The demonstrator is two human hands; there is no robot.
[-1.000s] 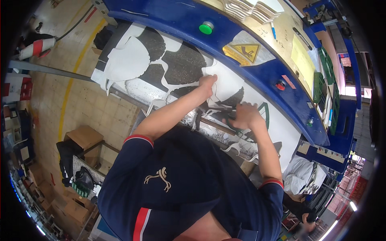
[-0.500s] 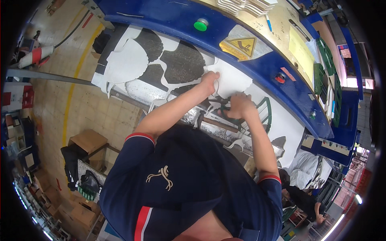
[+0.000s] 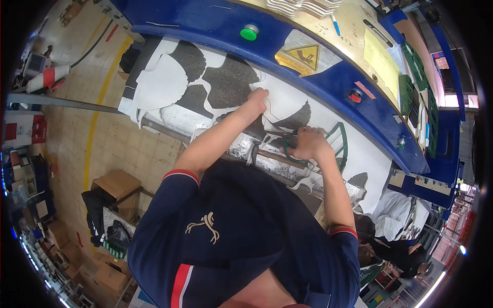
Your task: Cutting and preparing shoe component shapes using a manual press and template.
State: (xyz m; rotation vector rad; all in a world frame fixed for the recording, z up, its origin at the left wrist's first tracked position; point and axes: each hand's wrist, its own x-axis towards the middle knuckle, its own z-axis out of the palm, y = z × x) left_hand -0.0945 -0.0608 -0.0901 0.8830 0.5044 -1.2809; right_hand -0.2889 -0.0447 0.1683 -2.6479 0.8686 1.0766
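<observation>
My left hand (image 3: 257,101) is closed in a pinch at the edge of a thin white sheet piece (image 3: 277,95), over the white sheet material with dark cut-out openings. To its right, my right hand (image 3: 309,142) curls its fingers over a green-edged cutting die (image 3: 343,149); part of the die shows on both sides of the hand. A dark opening with a jagged edge (image 3: 297,117) lies between my hands. Just below the right hand rests a hammer with a wooden handle (image 3: 280,158) on the speckled metal ledge.
A loose white cut piece (image 3: 160,84) lies at the left end. Across the far side runs a blue machine beam (image 3: 205,23) with a green button (image 3: 249,33) and a red button (image 3: 355,95). Stacked white pieces (image 3: 303,7) sit on top. Another person (image 3: 403,256) is at lower right.
The white piece between my hands has shifted left with my left hand, uncovering a dark jagged opening. My right hand has stayed near the green die, its fingers lower and more curled.
</observation>
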